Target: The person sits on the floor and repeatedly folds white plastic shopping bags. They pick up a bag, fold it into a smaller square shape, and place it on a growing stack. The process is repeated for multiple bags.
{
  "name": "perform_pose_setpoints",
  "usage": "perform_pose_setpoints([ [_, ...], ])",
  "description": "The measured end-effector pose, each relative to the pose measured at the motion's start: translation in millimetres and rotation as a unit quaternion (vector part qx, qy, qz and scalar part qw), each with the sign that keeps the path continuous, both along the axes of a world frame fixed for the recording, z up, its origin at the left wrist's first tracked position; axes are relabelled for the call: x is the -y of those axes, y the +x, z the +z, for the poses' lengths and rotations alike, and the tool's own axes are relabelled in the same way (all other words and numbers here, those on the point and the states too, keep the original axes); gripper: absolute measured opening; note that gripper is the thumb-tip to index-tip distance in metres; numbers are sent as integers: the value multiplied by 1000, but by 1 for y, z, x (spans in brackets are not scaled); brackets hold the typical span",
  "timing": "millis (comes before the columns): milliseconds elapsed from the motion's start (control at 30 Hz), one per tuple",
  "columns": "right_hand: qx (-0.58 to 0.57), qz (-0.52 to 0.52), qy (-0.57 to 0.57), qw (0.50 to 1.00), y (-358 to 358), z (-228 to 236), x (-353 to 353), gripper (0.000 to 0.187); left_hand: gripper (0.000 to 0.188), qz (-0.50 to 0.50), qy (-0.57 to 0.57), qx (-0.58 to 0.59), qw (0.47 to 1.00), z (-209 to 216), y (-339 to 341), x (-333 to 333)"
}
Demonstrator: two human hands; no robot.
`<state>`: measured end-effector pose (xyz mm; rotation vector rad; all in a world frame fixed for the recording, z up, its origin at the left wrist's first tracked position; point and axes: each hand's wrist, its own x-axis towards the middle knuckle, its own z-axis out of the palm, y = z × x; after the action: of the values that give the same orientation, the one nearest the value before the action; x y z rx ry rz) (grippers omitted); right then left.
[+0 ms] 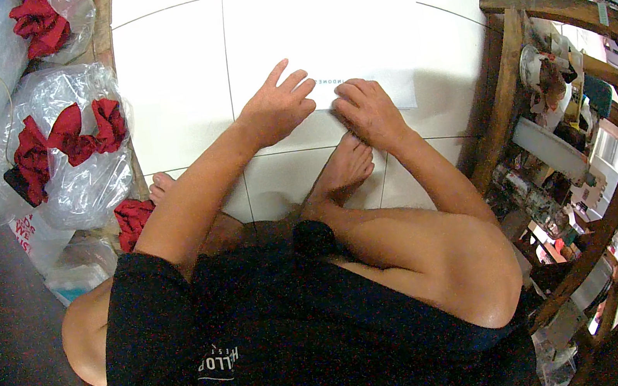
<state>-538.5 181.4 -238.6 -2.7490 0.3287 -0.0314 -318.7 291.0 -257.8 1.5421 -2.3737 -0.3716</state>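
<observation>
A white sheet (397,89) with a line of blue print lies flat on the pale tiled floor in front of me. Whether it is paper, plastic or cloth I cannot make out, and its far part fades into the glare. My right hand (373,113) is closed, its bent fingers gripping the sheet near the print. To the left, my left hand (276,110) has its fingers apart, some stretched forward and others bent, beside the sheet's left end. Nothing shows in it.
Clear plastic bags (68,84) and bunched red cloths (75,134) lie along the left. A wooden frame (502,89) stands at the right, with cluttered metal parts (536,194) beyond it. My bare foot (348,164) rests just below the right hand.
</observation>
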Motion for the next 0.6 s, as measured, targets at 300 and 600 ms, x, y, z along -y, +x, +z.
perform_pose_setpoints([
  [300, 12, -10, 4, 1000, -4, -8, 5, 24, 15, 64, 1, -40, 997, -3, 2, -5],
  [600, -7, -4, -2, 1000, -1, -6, 5, 22, 15, 66, -12, -35, 997, 3, 2, -4],
])
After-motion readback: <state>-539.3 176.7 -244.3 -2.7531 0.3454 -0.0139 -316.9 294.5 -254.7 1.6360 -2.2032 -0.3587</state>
